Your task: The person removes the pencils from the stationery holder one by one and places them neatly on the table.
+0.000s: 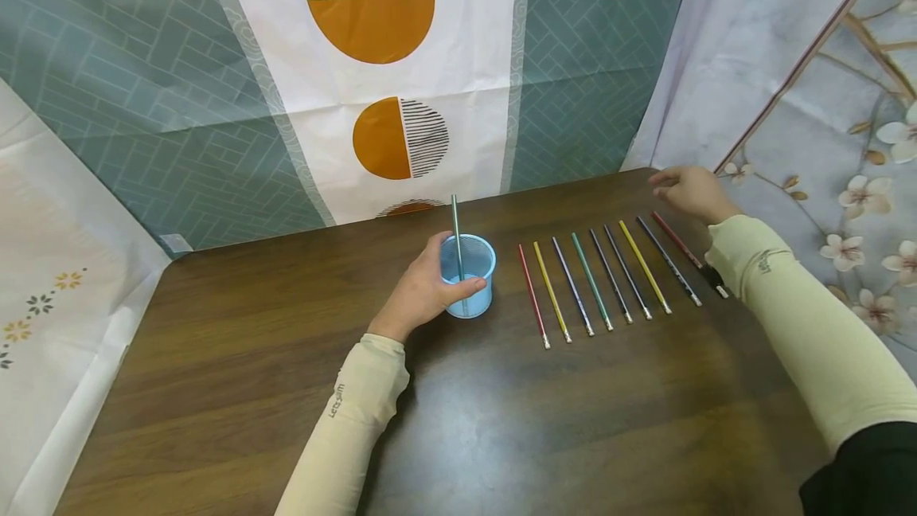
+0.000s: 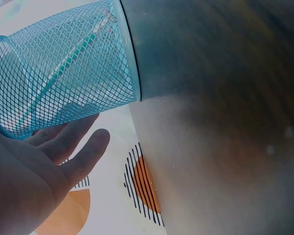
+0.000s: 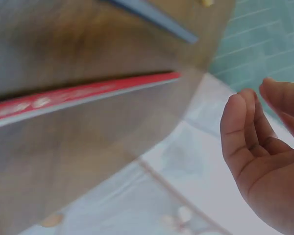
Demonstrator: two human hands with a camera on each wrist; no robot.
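Note:
My left hand [image 1: 427,290] grips a light-blue mesh pencil cup [image 1: 478,257] around its side, thumb across the front. A green pencil [image 1: 454,217] leans upright inside the cup, and its shaft [image 2: 63,66] shows through the mesh in the left wrist view. My right hand [image 1: 689,191] hovers near the far end of the rightmost pencil, a red one [image 1: 677,236]. Its fingers [image 3: 233,127] are loosely bent with nothing between them, apart from the red pencil [image 3: 83,94] in the right wrist view.
Several pencils lie in a slanted row right of the cup, from a red one [image 1: 532,293] through a yellow one [image 1: 552,293] and a green one [image 1: 591,281] to a dark blue one [image 1: 669,261]. The brown table [image 1: 544,436] ends against patterned cloth [image 1: 587,62] at the back.

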